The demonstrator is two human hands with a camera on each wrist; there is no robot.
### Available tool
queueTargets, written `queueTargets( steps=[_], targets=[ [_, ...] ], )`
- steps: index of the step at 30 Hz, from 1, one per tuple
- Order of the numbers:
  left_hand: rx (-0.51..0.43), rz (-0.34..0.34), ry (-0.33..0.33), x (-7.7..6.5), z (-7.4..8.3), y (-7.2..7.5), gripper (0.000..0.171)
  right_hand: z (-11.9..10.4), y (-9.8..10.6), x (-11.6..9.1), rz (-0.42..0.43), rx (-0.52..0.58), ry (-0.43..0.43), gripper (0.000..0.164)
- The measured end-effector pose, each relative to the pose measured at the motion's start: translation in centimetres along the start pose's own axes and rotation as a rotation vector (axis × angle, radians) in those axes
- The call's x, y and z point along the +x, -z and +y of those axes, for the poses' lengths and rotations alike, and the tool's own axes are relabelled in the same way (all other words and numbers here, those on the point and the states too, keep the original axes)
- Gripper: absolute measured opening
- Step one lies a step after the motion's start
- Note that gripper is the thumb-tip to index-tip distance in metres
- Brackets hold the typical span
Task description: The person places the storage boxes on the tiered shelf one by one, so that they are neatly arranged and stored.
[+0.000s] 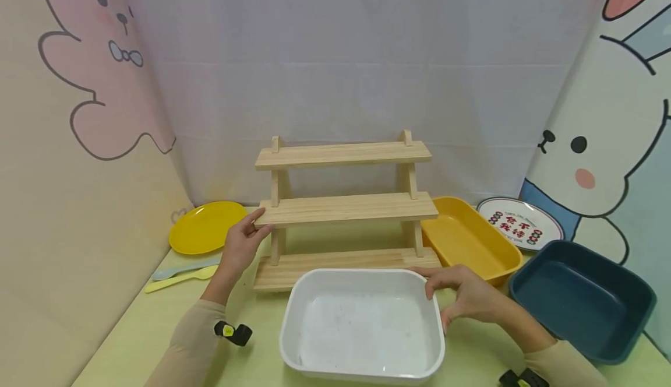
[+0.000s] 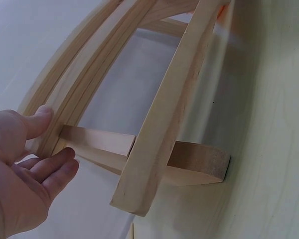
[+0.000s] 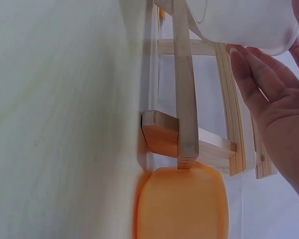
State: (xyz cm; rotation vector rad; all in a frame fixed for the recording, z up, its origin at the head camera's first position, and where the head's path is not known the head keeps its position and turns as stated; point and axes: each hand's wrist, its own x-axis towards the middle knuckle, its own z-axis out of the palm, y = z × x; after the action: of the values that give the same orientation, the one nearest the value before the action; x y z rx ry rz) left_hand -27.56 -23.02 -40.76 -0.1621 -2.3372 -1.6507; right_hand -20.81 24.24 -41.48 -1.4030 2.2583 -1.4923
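Note:
A three-tier wooden display rack stands at the back middle. At the left end of its middle shelf, my left hand pinches the board, thumb above and fingers below in the left wrist view. My right hand grips the right rim of a white rectangular tub, which has nothing in it. The tub is in front of the rack and hides part of the bottom shelf. From the right wrist view, the tub is raised off the table, with fingers against its side.
Right of the rack lie a yellow-orange tray, a white plate with red lettering and a dark blue tray. To the left are a yellow plate, a grey-blue utensil and a yellow spoon. Fabric walls enclose the table.

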Motion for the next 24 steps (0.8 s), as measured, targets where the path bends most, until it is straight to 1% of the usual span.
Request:
queueTargets(
  steps=[7, 10, 14, 19, 24],
  targets=[
    [-0.021, -0.005, 0.016, 0.08, 0.04, -0.04, 0.056, -0.39, 0.67, -0.07, 0.014, 0.107, 0.015, 0.031],
    [-0.022, -0.003, 0.020, 0.13, -0.07, -0.04, 0.056, -0.44, 0.93, -0.16, 0.020, 0.118, 0.037, 0.031],
    [-0.017, 0.002, 0.011, 0.13, -0.21, 0.01, 0.057, -0.27, 0.97, -0.12, 0.042, 0.075, 0.102, 0.034],
    [-0.009, 0.001, 0.015, 0.06, -0.29, 0.04, 0.058, -0.16, 0.46, 0.29, 0.086, 0.002, 0.164, 0.029],
    [-0.001, -0.003, 0.020, 0.17, -0.19, 0.00, 0.059, -0.36, 0.06, 0.61, 0.137, -0.008, 0.200, 0.028]
  ],
)
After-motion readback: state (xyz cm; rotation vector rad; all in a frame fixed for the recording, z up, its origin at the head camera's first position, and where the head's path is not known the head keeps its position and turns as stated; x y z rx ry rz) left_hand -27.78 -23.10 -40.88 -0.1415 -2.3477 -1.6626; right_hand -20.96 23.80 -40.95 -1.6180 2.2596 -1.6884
